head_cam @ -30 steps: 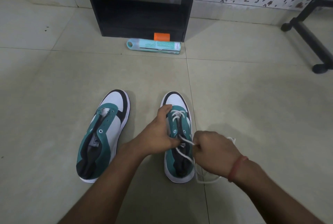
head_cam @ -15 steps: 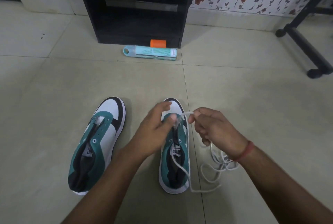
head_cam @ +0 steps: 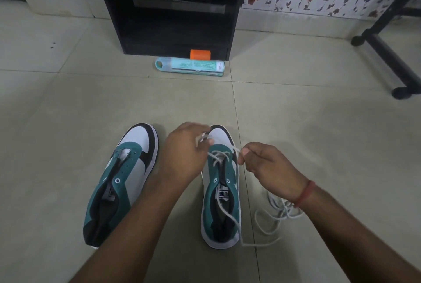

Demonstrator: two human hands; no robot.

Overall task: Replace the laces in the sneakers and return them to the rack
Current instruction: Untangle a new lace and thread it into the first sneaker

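From the head view, looking down past my own forearms, I take the right sneaker as my landmark; it stands on the tiled floor with its toe pointing away from me. My left hand is over its toe end, and its grip pinches one end of the white lace between thumb and fingertips, though the blur there makes it hard to say exactly how the lace sits in the pinch. My right hand is just beside the sneaker's right edge, its grip pinching the other run of the same lace, which is drawn taut across the upper eyelets. The lace crosses the first eyelets near the toe only; the eyelets nearer the heel are bare, and a loose tail runs down over the tongue and off the heel. More white lace lies in a loose heap on the floor to the right of the sneaker, under my right wrist.

To the left of it stands the left sneaker, with no lace at all. Far beyond the toes is the black rack, with a teal tube and an orange block lying at its foot.

I judge the job barely begun: one shoe has its first crossings, the other needs everything, and neither is back on the rack.
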